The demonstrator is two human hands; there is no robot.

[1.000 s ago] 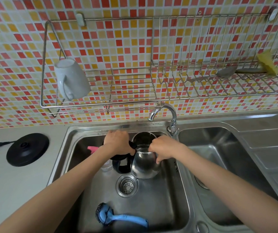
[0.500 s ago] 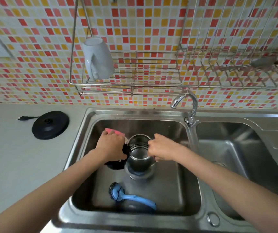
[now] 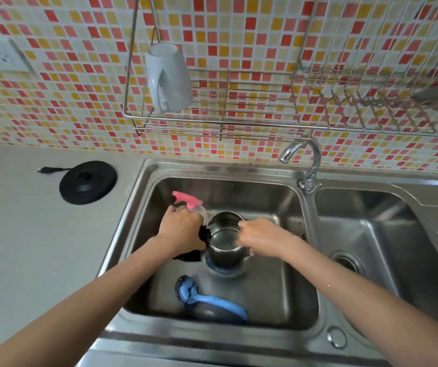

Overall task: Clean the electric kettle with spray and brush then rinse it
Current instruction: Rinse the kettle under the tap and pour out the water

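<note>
A steel electric kettle (image 3: 224, 250) with its lid open stands upright in the left sink basin (image 3: 286, 287). My left hand (image 3: 182, 230) grips its black handle on the left side. My right hand (image 3: 261, 238) holds the kettle's rim and right wall. A spray bottle with a pink head (image 3: 187, 201) sits just behind my left hand; its body is mostly hidden. A blue-handled brush (image 3: 207, 299) lies on the basin floor in front of the kettle.
The black kettle base (image 3: 88, 182) with its cord lies on the counter to the left. The tap (image 3: 309, 162) stands between the two basins. The right basin (image 3: 366, 234) holds nothing. A wire rack with a white mug (image 3: 167, 78) hangs above.
The view has shifted left and tilted down. The kettle has come forward and away from the tap, both hands staying on it. The pink spray head now shows behind my left hand.
</note>
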